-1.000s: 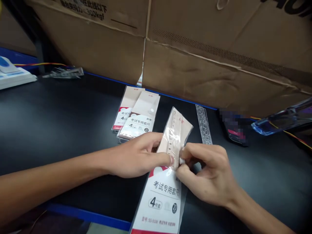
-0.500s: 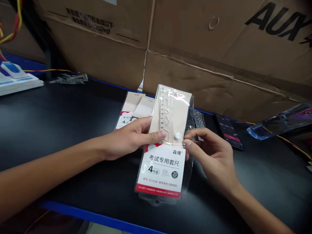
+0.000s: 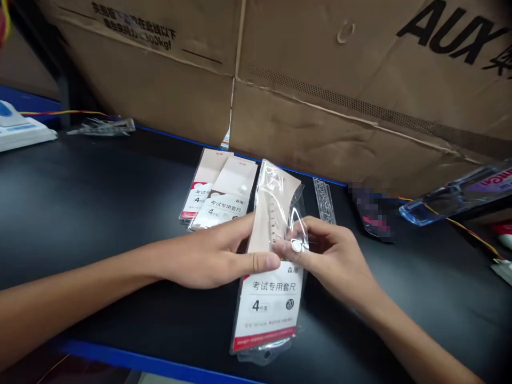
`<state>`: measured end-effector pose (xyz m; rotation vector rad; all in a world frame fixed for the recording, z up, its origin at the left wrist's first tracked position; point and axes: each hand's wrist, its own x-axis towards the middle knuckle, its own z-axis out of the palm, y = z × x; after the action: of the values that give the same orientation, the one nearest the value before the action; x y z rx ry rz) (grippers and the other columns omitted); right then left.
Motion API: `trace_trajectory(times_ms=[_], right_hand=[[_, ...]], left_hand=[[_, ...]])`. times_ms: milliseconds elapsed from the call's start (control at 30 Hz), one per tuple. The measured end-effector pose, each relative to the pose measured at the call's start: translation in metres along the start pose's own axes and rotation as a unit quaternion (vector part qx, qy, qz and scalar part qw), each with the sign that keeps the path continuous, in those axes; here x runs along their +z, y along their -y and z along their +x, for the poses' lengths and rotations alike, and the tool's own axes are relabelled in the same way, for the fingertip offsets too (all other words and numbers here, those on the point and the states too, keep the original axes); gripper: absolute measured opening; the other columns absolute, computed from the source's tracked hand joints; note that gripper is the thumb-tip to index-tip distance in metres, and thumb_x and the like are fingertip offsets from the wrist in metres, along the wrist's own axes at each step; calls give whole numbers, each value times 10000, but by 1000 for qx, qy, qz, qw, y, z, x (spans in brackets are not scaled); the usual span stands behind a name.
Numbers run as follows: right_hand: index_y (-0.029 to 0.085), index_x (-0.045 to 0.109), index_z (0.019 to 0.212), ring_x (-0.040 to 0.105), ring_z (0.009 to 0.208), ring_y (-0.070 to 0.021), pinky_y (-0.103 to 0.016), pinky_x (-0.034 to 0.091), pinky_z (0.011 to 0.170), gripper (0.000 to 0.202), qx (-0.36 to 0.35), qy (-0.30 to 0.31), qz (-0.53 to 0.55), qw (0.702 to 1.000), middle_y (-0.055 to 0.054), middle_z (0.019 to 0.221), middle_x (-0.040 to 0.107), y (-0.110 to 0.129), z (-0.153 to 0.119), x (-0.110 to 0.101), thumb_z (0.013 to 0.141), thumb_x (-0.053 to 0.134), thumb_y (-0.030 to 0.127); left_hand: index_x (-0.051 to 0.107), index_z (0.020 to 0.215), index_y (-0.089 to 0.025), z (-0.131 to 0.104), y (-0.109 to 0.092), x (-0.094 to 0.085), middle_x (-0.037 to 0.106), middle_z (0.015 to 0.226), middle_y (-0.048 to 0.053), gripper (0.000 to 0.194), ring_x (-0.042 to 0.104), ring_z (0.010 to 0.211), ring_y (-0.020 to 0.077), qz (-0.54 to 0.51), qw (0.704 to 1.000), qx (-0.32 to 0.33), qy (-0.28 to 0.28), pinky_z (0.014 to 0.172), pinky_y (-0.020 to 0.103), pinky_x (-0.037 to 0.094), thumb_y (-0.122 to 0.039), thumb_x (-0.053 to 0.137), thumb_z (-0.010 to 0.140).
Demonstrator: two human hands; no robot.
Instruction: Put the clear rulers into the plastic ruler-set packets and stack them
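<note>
Bowing between two hands, the clear-sleeved ruler-set packet point(image 3: 276, 301) stands at about five o'clock from the view's centre, above the black tabletop point(image 3: 120, 229). The person's left hand point(image 3: 218, 261) pinches it from nine o'clock, thumb across the front and fingers behind. At three o'clock the right hand point(image 3: 338, 256) pinches the sleeve's loose film, its thumb tip seemingly under that film beside the white snap button point(image 3: 296, 246); glare hides the exact contact. Half a second ago the packet lay flatter and higher, with the right fingertips only at its edge; now its upper card is bent, which suggests the handling has shifted to the sleeve's fastening. From the packet, two similar ruler-set packets point(image 3: 224, 208) overlap at eleven o'clock, a clear stencil ruler point(image 3: 324, 201) lies towards one, a phone point(image 3: 370, 216) towards two, and the printed cardboard box point(image 3: 280, 117) rises at twelve.
</note>
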<state>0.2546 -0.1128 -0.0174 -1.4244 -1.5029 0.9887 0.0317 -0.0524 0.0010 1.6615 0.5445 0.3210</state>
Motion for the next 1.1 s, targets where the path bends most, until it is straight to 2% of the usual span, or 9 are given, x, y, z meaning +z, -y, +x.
trace_trajectory(times_ms=[100, 233, 300, 367, 433, 600, 767, 933, 1100], right_hand=[[194, 703, 764, 624, 682, -130, -232, 510, 553, 206, 11, -41, 54, 998, -15, 870, 690, 3, 6, -8, 745, 868, 315], [181, 674, 712, 688, 727, -163, -223, 522, 502, 252, 17, -143, 78, 987, -44, 896, 696, -1, 22, -36, 737, 864, 344], [190, 675, 744, 689, 671, -175, -235, 525, 471, 260, 20, -199, 35, 979, -15, 758, 661, -9, 32, -55, 725, 864, 368], [195, 666, 763, 686, 634, -184, -278, 562, 503, 262, 7, -254, -47, 966, -10, 727, 662, -20, 40, -71, 730, 847, 381], [194, 667, 785, 705, 613, -212, -316, 567, 529, 255, 14, -275, -132, 952, -28, 709, 686, -30, 46, -83, 756, 811, 403], [219, 649, 712, 721, 623, -241, -364, 535, 695, 221, 31, -241, -327, 913, -40, 591, 705, -41, 47, -91, 819, 704, 404], [229, 601, 652, 680, 677, -230, -342, 463, 678, 233, -13, -233, -428, 873, -37, 679, 713, -42, 46, -88, 791, 695, 391], [179, 719, 969, 701, 884, -276, -360, 485, 754, 353, -15, -176, -476, 862, -106, 951, 751, -41, 44, -77, 823, 664, 495], [170, 748, 1051, 720, 918, -280, -362, 498, 783, 326, 19, -149, -474, 868, -107, 987, 774, -38, 41, -73, 809, 658, 369]], left_hand=[[618, 1168, -215, 2, -1, -7, 755, 1024, 40, 263, 725, 875, 207, -58, 997, -19, -54, 690, 280, 591, -333, 659, 937], [643, 1101, -207, 4, -7, -24, 767, 928, 38, 284, 728, 761, 217, -51, 980, -13, -189, 559, 260, 552, -344, 720, 865], [656, 1088, -211, 5, -7, -33, 777, 950, 46, 294, 739, 768, 231, -40, 972, -15, -231, 539, 260, 547, -326, 742, 831], [667, 1068, -207, 7, -6, -39, 787, 983, 58, 276, 756, 801, 249, -55, 968, -35, -242, 579, 286, 578, -295, 738, 817], [674, 1036, -199, 9, -3, -43, 793, 982, 66, 234, 768, 809, 258, -78, 965, -65, -243, 626, 318, 603, -270, 715, 817], [664, 1000, -191, 11, 3, -46, 794, 908, 87, 220, 776, 779, 284, -73, 961, -105, -246, 606, 345, 603, -298, 691, 809], [652, 1022, -190, 10, 2, -46, 793, 939, 95, 255, 776, 800, 292, -47, 960, -102, -257, 606, 348, 602, -326, 686, 810], [649, 1147, -211, 11, -1, -52, 778, 1041, 62, 389, 764, 869, 288, 89, 940, -59, -325, 650, 328, 591, -317, 717, 779], [554, 1274, -182, 11, 3, -69, 738, 1143, 118, 602, 743, 920, 292, 152, 925, -82, -338, 684, 348, 590, -344, 762, 733]])
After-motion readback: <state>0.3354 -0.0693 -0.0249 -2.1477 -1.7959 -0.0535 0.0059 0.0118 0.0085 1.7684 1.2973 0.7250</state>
